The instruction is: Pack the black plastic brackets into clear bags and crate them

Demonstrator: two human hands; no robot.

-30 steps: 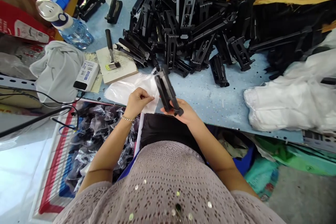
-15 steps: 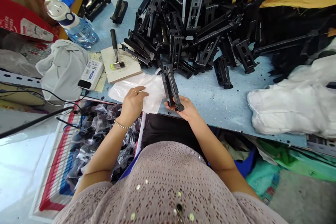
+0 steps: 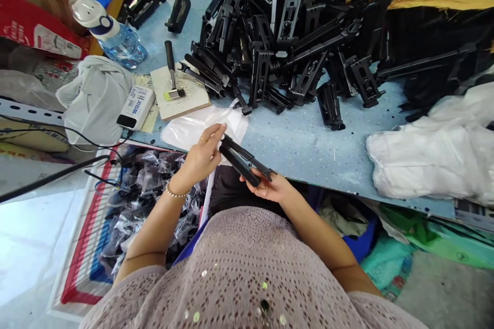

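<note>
1. Black two-barred part [image 3: 238, 164]: held slantwise across the front edge of the tabletop [image 3: 301, 139], its lower end out over the lap.
2. Right hand [image 3: 270, 188]: grip closed on the part's lower end, fingers beneath it. One-ended support of this sort presumably leaves the upper end accessible.
3. Left hand [image 3: 201, 158]: fingertips at the part's upper end, above white plastic bags [image 3: 185, 131]. Whether this grip pinches part, plastic or neither cannot be told.
4. White plastic bags: laid flat at the front edge, between board and lap, probably for easy reach.
5. Pile of black parts [image 3: 259, 74]: heaped toward the far edge, apparently to keep the front strip workable. Two similar pieces lie apart, toward the far left corner.
6. Pale board [image 3: 173, 109]: left of the pile, bearing a brush [image 3: 170, 56]; it possibly protects the surface.
7. Surface: blue, speckled. Bottle [image 3: 123, 43] and white box [image 3: 136, 106] stand toward the left edge; white bundle [image 3: 424, 164] at the front right corner.
8. Room: red-and-white basket [image 3: 79, 267] below the front edge, holding plastic-wrapped dark items [image 3: 152, 180]; green bags [image 3: 389, 262] by the grey floor [image 3: 443, 288].
</note>
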